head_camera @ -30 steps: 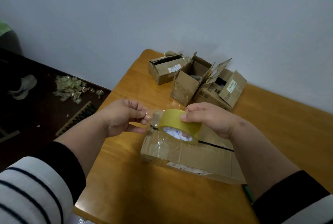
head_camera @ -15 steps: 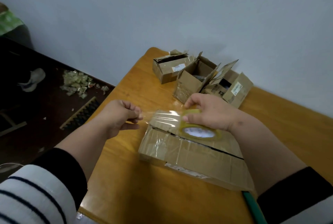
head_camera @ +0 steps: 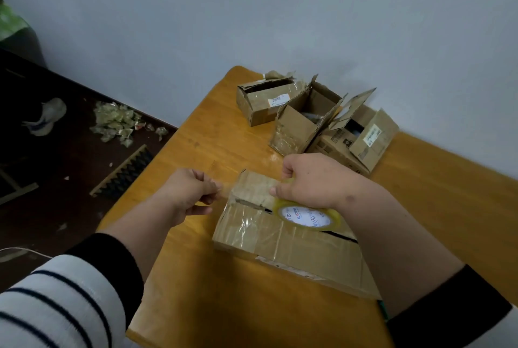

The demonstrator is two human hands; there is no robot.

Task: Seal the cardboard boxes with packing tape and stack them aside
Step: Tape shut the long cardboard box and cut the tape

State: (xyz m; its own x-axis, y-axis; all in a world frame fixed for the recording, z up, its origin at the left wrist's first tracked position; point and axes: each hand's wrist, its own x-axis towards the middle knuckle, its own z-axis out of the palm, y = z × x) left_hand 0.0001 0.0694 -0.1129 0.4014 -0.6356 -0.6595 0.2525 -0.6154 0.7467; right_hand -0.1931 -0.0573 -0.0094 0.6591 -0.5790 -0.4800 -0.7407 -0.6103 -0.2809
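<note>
My right hand (head_camera: 311, 182) grips the tape roll (head_camera: 307, 214), tilted on the flat cardboard box (head_camera: 283, 238) with its open core facing up toward me. My left hand (head_camera: 190, 193) pinches the free tape end (clear, hard to see) just off the box's left edge. The box lies on the wooden table (head_camera: 224, 305), its long axis running left to right, seam along it.
</note>
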